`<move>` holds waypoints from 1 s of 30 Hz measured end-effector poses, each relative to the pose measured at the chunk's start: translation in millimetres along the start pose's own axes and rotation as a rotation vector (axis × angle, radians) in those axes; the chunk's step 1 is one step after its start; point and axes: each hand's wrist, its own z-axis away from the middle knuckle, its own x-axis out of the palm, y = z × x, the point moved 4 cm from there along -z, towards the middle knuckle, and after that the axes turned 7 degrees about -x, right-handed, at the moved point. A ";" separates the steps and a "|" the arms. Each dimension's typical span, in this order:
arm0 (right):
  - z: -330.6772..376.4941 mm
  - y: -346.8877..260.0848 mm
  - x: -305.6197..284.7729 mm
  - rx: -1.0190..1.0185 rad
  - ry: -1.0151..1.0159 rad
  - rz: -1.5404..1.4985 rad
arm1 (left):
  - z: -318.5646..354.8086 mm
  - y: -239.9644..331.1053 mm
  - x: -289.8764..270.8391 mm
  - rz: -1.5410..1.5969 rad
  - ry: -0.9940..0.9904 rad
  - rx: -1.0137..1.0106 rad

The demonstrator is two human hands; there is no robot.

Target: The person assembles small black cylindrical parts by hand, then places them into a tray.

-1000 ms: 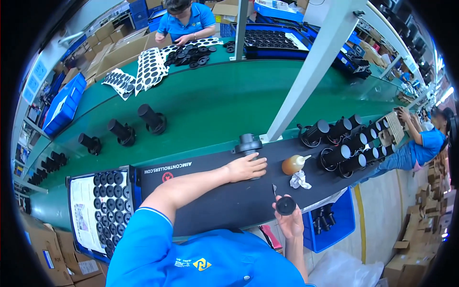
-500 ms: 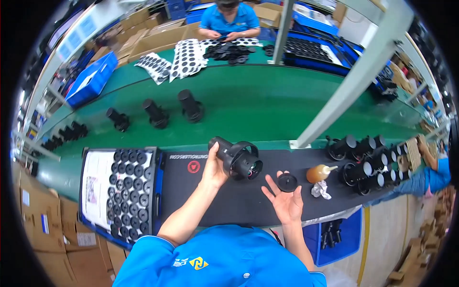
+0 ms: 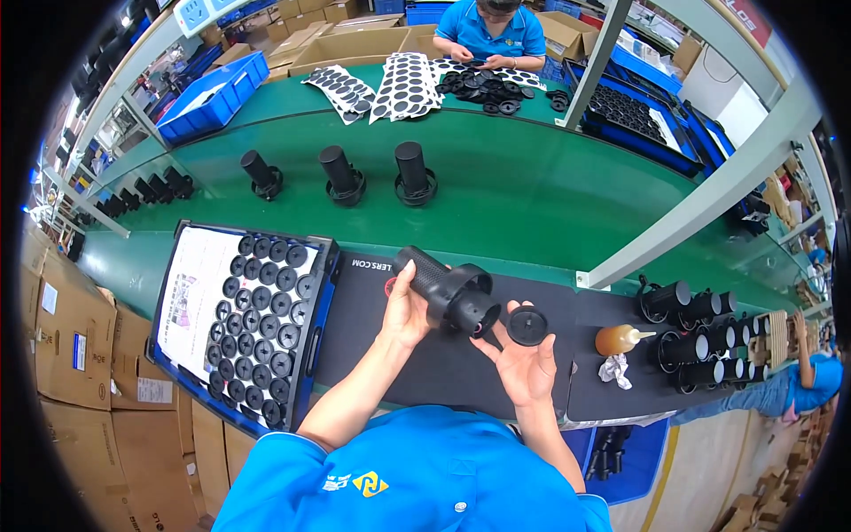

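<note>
My left hand (image 3: 406, 312) grips a black cylindrical part with a wide flanged end (image 3: 448, 291), tilted with its open end toward my right. My right hand (image 3: 523, 362) is palm up just beside that end and holds a round black cap (image 3: 526, 327) at its fingertips. Both hands are above a black mat (image 3: 381, 355) at the near edge of the bench.
A blue tray (image 3: 239, 324) of several black round caps sits left of the mat. Three black parts (image 3: 339, 177) stand on the green conveyor (image 3: 532, 204). An amber bottle (image 3: 620, 339) and rows of black parts (image 3: 700, 341) lie right. A person in blue (image 3: 494, 31) works opposite.
My left hand took a black cylindrical part off the mat and lifted it. My right hand rose with the round cap and came up beside the part's open end.
</note>
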 end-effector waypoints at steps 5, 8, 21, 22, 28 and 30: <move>-2.4 5.0 -14.7 -0.008 0.040 -0.157 | 9.8 -2.3 33.8 -0.164 0.098 0.097; -0.2 8.5 -19.5 -0.008 0.102 -0.259 | 12.6 1.5 60.7 -0.146 -0.085 0.142; 6.5 5.5 3.0 -0.144 0.124 0.399 | -6.0 15.5 28.8 -0.048 0.362 0.248; 6.4 4.2 4.3 -0.191 0.112 0.490 | -3.5 12.6 30.6 -0.073 0.396 0.270; 5.1 3.0 11.0 -0.276 0.107 0.694 | -2.8 11.5 23.9 -0.220 0.468 0.338; 5.5 3.6 11.1 -0.278 0.107 0.721 | -3.4 9.7 22.7 -0.211 0.469 0.328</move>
